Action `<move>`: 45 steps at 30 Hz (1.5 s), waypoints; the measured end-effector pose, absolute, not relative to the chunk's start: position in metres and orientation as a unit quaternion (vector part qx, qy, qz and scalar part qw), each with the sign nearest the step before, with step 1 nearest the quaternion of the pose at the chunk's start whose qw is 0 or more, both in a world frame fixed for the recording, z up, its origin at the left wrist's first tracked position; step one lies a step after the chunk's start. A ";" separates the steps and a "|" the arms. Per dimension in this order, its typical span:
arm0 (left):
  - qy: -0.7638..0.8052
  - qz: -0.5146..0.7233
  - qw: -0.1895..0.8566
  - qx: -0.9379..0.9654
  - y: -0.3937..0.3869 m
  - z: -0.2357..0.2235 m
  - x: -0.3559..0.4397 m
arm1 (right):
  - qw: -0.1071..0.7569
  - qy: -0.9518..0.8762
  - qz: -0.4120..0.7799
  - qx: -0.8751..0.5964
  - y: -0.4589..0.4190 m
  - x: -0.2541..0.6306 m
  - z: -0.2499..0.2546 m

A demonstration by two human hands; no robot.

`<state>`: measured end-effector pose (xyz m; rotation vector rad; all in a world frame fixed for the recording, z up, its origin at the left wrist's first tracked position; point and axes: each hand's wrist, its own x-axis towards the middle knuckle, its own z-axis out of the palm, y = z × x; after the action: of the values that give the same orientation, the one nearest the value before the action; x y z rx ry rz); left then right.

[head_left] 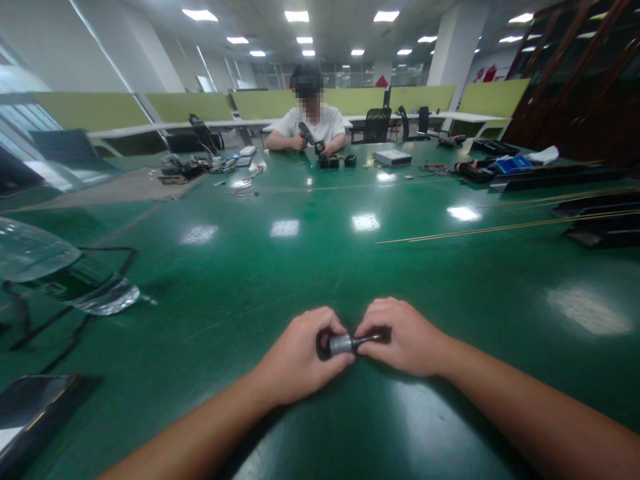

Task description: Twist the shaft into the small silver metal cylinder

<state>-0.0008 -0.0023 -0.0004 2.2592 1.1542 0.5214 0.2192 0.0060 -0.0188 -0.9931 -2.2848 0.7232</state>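
Note:
Near the front middle of the table, both hands meet at a small silver cylinder [341, 344] with dark ends. It lies sideways, low over the green surface, and its exact kind is unclear. My left hand [307, 357] is closed around it, thumb in front and fingers behind. A thin dark metal shaft [369, 339] points right from the cylinder. My right hand [403, 337] pinches this shaft between thumb and fingers, which partly cover it. The two hands' fingertips are almost touching.
A clear plastic bottle [60, 267] lies at left, above a dark flat object [35, 413]. Thin brass-coloured rods [480, 232] and black trays [607, 227] are at right. Across the table [280, 280] a person [320, 120] holds a power drill [306, 132].

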 end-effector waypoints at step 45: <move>0.438 0.179 0.279 0.836 -0.002 0.006 0.000 | 0.205 -0.856 0.284 -0.380 0.018 0.255 -0.001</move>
<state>0.0003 -0.0024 0.0062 2.2416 1.1741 0.4804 0.2547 0.0181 -0.0006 -1.0606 -2.3857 0.7911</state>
